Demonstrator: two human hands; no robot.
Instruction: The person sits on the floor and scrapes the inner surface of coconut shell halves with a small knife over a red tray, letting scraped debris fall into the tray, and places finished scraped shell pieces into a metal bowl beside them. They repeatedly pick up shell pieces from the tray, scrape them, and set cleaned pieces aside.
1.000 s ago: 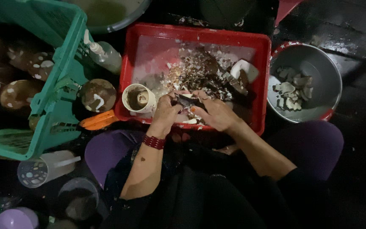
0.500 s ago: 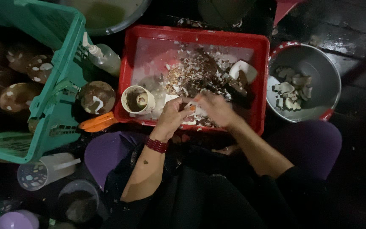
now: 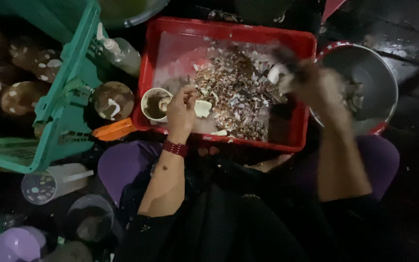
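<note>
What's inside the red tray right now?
The red tray holds a heap of brown and white shell scraps, a round cup-like shell half and a white piece beside the left hand. The tray bottom under the heap is hidden.

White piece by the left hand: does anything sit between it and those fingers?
Nothing visible does. The left hand hangs over the red tray with its fingers right beside the white piece, which lies at the edge of the shell scraps. Whether they touch, I cannot tell.
</note>
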